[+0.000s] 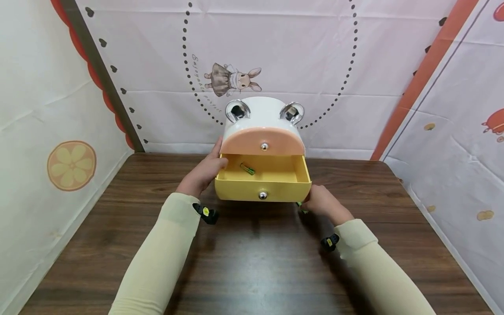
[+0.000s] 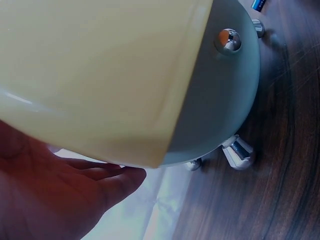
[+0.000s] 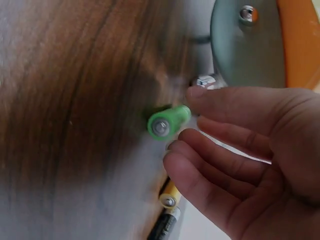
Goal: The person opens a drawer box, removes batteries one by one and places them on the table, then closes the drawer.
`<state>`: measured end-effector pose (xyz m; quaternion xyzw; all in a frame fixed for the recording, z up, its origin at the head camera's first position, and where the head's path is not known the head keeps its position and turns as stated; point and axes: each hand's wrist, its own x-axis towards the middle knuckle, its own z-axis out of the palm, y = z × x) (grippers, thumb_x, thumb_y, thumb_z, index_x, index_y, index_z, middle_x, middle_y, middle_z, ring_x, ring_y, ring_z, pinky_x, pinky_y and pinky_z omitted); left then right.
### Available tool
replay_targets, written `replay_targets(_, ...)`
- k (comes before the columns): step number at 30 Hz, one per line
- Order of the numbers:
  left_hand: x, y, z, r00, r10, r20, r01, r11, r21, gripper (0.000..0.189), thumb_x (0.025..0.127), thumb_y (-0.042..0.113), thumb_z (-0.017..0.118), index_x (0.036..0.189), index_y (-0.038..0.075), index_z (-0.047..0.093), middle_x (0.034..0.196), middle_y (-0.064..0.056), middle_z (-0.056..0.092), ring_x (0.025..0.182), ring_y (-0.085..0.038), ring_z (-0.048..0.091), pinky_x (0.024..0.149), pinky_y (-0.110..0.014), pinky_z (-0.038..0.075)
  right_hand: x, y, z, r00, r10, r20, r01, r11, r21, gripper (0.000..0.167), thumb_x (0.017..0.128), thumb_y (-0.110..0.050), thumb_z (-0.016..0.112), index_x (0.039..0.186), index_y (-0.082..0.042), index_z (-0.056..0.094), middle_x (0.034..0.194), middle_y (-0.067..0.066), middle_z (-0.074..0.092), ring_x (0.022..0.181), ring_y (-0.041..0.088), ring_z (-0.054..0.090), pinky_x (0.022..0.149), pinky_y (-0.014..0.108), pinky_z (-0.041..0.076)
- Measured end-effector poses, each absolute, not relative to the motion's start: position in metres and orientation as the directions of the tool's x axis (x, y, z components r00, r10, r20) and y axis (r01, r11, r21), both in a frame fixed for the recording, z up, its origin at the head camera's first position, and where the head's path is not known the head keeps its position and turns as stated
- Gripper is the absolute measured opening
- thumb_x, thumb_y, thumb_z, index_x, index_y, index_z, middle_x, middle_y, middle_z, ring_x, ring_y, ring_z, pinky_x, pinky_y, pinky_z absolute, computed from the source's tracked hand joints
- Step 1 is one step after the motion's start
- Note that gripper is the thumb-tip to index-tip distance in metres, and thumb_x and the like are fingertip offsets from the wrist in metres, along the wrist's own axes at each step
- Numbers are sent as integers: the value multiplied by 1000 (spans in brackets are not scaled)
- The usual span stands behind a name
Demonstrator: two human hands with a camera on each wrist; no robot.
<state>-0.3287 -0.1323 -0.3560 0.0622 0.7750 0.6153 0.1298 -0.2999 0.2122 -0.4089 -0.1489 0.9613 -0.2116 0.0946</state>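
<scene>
Presently, right fingers (image 3: 220, 157) pinched a green battery (image 3: 162, 126) beside the yellow drawer (image 1: 240, 191), which left fingers (image 2: 120, 186) held. Probably light and slick, the battery suited mid-barrel gripping.

green battery (image 3: 177, 118) near our white-topped cabinet (image 1: 261, 113)
we see its metal end (image 3: 160, 127) and the yellow drawer (image 1: 238, 190), pulled out

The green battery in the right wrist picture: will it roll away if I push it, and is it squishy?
It would probably roll if pushed sideways, because the green battery is round like a little tube. It's likely stiff, not squishy: it has a silvery metal end. Its smooth-looking side might feel slippery.
</scene>
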Motion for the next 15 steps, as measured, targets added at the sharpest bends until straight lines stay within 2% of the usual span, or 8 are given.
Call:
replay_targets(7,-329,-131,-355,-960,248,-129,-70,233,970,94,85,7,41,151,43,-16,162,9,-16,147,-14,-7,119,-49,5,-300,210,-414,-942,-325,-81,-268,877,-399,16,77,-12,77,87,-8,65,80,3,67,72,19,60,67,37,50)
replay_targets(15,-327,-132,-351,-956,257,-140,-83,223,971,94,85,5,41,151,41,-16,161,9,-17,147,-13,-14,120,-48,0,-303,215,-414,-949,-285,-134,-219,902,-371,8,77,-10,75,83,-8,70,79,4,70,67,16,61,64,34,52)
